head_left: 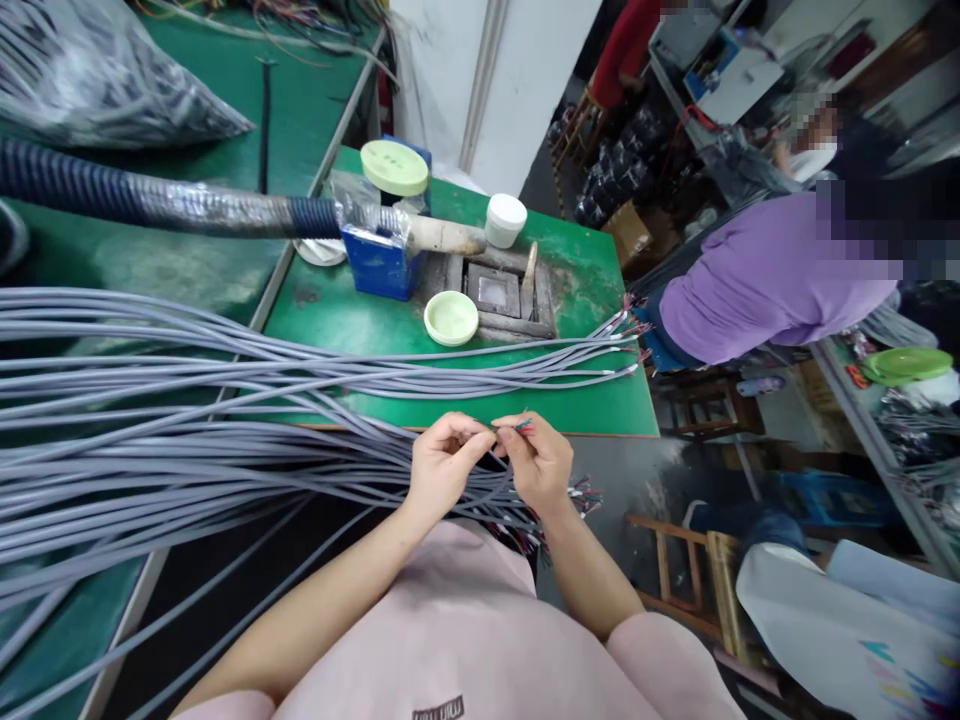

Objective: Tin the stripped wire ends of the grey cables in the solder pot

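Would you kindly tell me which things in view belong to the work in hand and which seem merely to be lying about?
Apparently part of the work:
coloured wire ends, at the fingers of the right hand, with the left hand pinching close beside
grey cables on the bench

Seemingly just lying about:
black strip
green basin
white tub, though I cannot be sure

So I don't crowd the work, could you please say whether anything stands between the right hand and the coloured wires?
Nothing visible does: the right hand holds the coloured wires, with the left hand alongside.
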{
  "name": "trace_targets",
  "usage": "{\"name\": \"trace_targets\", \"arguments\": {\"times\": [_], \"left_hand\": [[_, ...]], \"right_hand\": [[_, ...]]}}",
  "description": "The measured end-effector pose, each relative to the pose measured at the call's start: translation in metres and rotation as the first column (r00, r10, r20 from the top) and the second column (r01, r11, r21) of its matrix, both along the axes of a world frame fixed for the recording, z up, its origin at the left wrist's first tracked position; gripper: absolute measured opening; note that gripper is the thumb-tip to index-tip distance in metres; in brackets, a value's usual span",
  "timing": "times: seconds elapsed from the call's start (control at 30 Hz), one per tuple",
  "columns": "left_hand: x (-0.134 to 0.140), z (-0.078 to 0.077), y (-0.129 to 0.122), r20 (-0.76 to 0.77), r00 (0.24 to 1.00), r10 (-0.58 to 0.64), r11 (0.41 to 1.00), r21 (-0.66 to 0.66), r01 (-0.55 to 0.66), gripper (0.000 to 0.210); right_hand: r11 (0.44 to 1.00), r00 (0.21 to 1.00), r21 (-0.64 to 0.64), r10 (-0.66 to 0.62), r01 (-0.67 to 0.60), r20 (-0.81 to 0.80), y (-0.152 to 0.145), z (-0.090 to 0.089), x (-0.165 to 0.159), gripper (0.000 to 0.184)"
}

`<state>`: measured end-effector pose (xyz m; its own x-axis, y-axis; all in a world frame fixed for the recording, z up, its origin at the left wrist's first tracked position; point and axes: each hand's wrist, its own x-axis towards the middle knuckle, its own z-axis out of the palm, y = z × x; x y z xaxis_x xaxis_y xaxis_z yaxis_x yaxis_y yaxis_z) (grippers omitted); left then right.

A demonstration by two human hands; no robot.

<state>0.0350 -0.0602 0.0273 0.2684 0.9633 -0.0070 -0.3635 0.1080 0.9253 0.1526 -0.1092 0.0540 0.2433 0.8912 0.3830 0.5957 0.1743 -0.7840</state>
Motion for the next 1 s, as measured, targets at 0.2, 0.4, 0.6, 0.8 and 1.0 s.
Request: {"name": "trace_targets", "arguments": {"times": [0.2, 0.4, 0.6, 0.8, 1.0], "left_hand": [[-0.035, 0.002, 0.034, -0.333, 0.911, 0.244, 0.875, 0.481, -0.059, 0.007], [-0.062, -0.016, 0.068, -0.504, 0.674, 0.540, 0.746, 0.657, -0.107, 0.009], [-0.056, -0.029, 0.071, -0.520, 0.577, 0.629, 0.625, 0.780, 0.022, 0.010], [-0.056, -0.029, 0.069, -0.524, 0.535, 0.663, 0.586, 0.808, 0.064, 0.008], [-0.056, -0.030, 0.068, -0.538, 0.505, 0.674, 0.584, 0.808, 0.082, 0.009]], "right_hand": [[0.996, 0.996, -0.042, -0.083, 0.084, 0.032, 0.020, 0.017, 0.020, 0.021], [0.996, 0.986, -0.081, -0.018, 0.032, 0.166, 0.060, 0.035, 0.044, 0.024], [0.985, 0.954, -0.159, 0.106, -0.062, 0.281, 0.115, 0.055, 0.056, 0.025], [0.947, 0.865, -0.301, 0.240, -0.109, 0.441, 0.161, 0.063, 0.054, 0.031], [0.887, 0.693, -0.456, 0.370, -0.067, 0.618, 0.190, 0.058, 0.036, 0.023]]}}
